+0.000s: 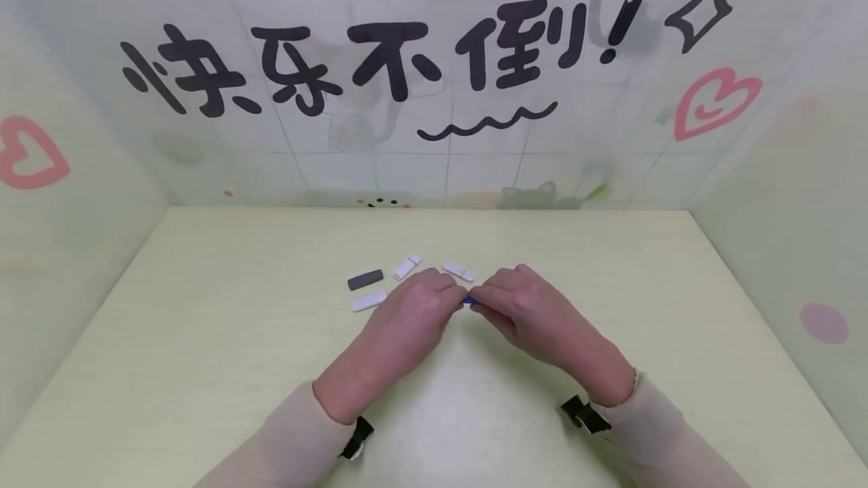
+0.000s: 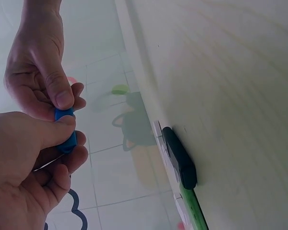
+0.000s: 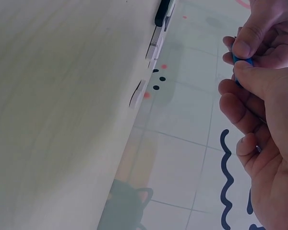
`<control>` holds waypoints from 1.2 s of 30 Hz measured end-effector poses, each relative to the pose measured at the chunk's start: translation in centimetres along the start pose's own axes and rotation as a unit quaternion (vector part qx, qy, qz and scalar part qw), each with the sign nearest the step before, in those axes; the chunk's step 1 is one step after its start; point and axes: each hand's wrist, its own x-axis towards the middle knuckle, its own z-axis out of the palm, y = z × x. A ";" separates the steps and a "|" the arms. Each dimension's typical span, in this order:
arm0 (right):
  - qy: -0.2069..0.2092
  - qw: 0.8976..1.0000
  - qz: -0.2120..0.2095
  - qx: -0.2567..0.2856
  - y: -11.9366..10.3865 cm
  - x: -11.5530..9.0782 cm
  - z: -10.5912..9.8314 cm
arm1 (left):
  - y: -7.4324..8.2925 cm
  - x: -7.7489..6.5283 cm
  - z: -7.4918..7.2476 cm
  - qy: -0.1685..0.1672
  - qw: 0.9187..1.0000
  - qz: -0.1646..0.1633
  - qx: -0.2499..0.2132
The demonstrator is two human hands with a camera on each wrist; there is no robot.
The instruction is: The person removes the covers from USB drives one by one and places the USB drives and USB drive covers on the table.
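Observation:
Both hands meet above the table, pinching one small blue stick (image 1: 469, 300) that looks like a USB stick. The left hand (image 1: 414, 311) grips one end between thumb and curled fingers, and the right hand (image 1: 536, 315) pinches the other end. In the left wrist view the blue USB stick (image 2: 67, 143) shows between the thumbs and fingertips. Most of it is covered by fingers in the right wrist view.
Beyond the left hand lie a dark grey stick (image 1: 365, 279) and white sticks (image 1: 408, 266), one partly behind that hand. Another white stick (image 1: 458, 271) lies between the hands, farther back. A green stick (image 2: 194, 211) shows in the left wrist view. Printed walls enclose the table.

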 end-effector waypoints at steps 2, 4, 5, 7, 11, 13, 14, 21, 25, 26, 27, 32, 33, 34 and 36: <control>0.002 1.000 -0.001 0.002 0.0 0.0 0.0 | 0.0 0.0 0.0 -0.001 1.000 0.000 -0.002; 0.002 1.000 -0.003 0.003 0.0 0.1 -0.1 | 0.0 0.0 0.0 -0.001 1.000 -0.001 -0.004; 0.003 1.000 -0.003 0.003 0.0 0.0 -0.1 | 0.0 0.0 0.0 0.000 1.000 0.000 -0.005; 0.003 1.000 -0.006 0.002 0.0 0.0 -0.1 | 0.0 0.0 0.0 0.000 1.000 0.000 -0.007; 0.000 1.000 -0.005 0.002 0.0 0.0 -0.1 | 0.1 -0.1 -0.1 -0.006 1.000 -0.002 -0.006; -0.001 1.000 -0.005 0.003 -0.1 0.0 -0.2 | 0.1 -0.1 -0.1 -0.010 1.000 -0.003 -0.005; -0.002 1.000 -0.004 0.004 -0.1 0.0 -0.2 | 0.1 -0.1 -0.1 -0.010 1.000 -0.003 -0.004; -0.004 1.000 -0.001 0.006 -0.1 -0.1 -0.2 | 0.2 -0.1 -0.1 -0.011 1.000 -0.004 0.002; -0.008 1.000 0.001 0.005 -0.1 -0.1 -0.2 | 0.2 -0.1 -0.1 -0.013 1.000 -0.004 0.004; -0.009 1.000 0.002 0.004 -0.1 -0.1 -0.3 | 0.2 -0.1 -0.1 -0.013 1.000 -0.004 0.004; -0.010 1.000 0.002 0.004 -0.1 -0.1 -0.3 | 0.2 -0.1 -0.1 -0.012 1.000 -0.005 0.004; -0.014 1.000 0.005 0.001 0.0 0.0 -0.5 | 0.2 0.0 -0.2 -0.011 1.000 -0.005 0.008; -0.016 1.000 0.006 0.001 0.0 0.0 -0.5 | 0.2 0.0 -0.2 -0.011 1.000 -0.005 0.010; -0.017 1.000 0.007 0.002 0.0 0.0 -0.5 | 0.2 0.0 -0.1 -0.012 1.000 -0.005 0.011; -0.019 1.000 0.008 0.003 0.0 0.0 -0.5 | 0.2 0.0 -0.1 -0.013 1.000 -0.005 0.013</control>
